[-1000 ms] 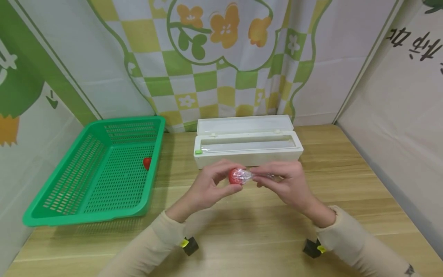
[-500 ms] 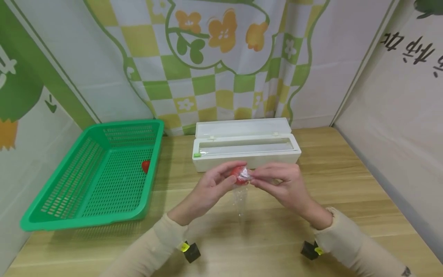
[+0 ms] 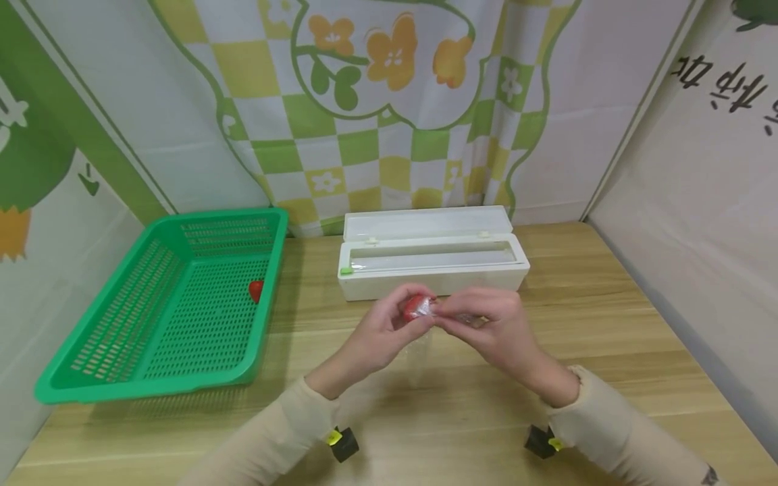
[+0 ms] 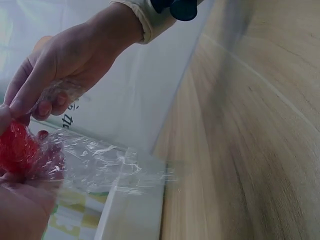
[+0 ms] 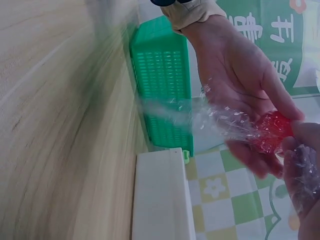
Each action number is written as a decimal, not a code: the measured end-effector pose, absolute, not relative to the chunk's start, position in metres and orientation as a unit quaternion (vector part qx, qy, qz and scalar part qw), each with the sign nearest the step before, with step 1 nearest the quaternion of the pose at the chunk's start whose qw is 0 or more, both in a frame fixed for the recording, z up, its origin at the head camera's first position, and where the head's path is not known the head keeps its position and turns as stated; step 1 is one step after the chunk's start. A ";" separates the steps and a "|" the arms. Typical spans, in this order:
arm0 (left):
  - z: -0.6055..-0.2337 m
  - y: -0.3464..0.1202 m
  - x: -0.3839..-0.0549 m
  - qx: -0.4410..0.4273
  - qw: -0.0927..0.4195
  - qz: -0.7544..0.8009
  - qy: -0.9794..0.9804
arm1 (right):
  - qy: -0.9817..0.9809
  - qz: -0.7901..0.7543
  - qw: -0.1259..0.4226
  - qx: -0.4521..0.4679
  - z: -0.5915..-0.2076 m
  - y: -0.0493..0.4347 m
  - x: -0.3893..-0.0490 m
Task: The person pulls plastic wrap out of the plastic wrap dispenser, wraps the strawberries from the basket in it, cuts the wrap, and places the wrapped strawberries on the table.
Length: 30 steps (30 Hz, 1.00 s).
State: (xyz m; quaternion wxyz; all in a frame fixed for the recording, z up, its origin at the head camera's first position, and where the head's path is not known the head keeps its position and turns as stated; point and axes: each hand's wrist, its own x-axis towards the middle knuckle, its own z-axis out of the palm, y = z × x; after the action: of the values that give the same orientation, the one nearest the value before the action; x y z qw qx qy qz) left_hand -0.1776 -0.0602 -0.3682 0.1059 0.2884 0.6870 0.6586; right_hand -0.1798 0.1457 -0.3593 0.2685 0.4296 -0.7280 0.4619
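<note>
A small red round thing (image 3: 417, 307), covered in clear cling film, sits in my left hand (image 3: 379, 332). Thumb and fingers of that hand hold it from the left. My right hand (image 3: 492, 322) pinches one gathered end of the cling film (image 5: 304, 175) close against the red thing. Another loose tail of film (image 4: 107, 162) hangs down from it, slightly blurred in both wrist views. Film partly hides the red thing's surface, so its exact kind is unclear.
A white cling film dispenser (image 3: 434, 282) with its lid up stands behind my hands. To the left is a green plastic basket (image 3: 243, 379) with another red item (image 3: 256, 291) in it. Fabric walls (image 3: 389, 145) enclose the wooden table (image 3: 608, 324) at the back and sides.
The red thing has turned in my left hand. A film tail came to hang below it, while my right fingers have moved slightly left, closer in on the gathered film.
</note>
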 end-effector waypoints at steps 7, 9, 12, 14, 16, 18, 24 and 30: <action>-0.371 -0.068 -0.181 0.267 0.087 0.652 0.704 | -0.758 0.472 0.162 0.420 -0.356 0.154 -0.179; -0.371 -0.070 -0.181 0.262 0.079 0.662 0.698 | -0.763 0.483 0.142 0.405 -0.355 0.158 -0.179; -0.372 -0.071 -0.180 0.256 0.077 0.673 0.690 | -0.772 0.498 0.114 0.378 -0.352 0.162 -0.179; -0.372 -0.072 -0.180 0.252 0.078 0.675 0.689 | -0.778 0.504 0.091 0.365 -0.349 0.164 -0.179; -0.372 -0.072 -0.180 0.253 0.077 0.674 0.690 | -0.780 0.508 0.064 0.360 -0.346 0.167 -0.179; -0.371 -0.073 -0.179 0.256 0.078 0.671 0.692 | -0.778 0.513 0.039 0.360 -0.343 0.169 -0.179; -0.372 -0.074 -0.178 0.268 0.101 0.674 0.681 | -0.757 0.522 -0.004 0.393 -0.336 0.175 -0.182; -0.374 -0.075 -0.178 0.282 0.102 0.681 0.668 | -0.754 0.517 -0.031 0.404 -0.333 0.180 -0.186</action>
State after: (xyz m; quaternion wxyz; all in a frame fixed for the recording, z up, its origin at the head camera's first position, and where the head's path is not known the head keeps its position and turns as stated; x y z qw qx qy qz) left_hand -0.1780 -0.0747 -0.3744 0.1020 0.2819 0.6684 0.6807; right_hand -0.1864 0.1803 -0.3329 -0.0312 0.4036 -0.7539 0.5175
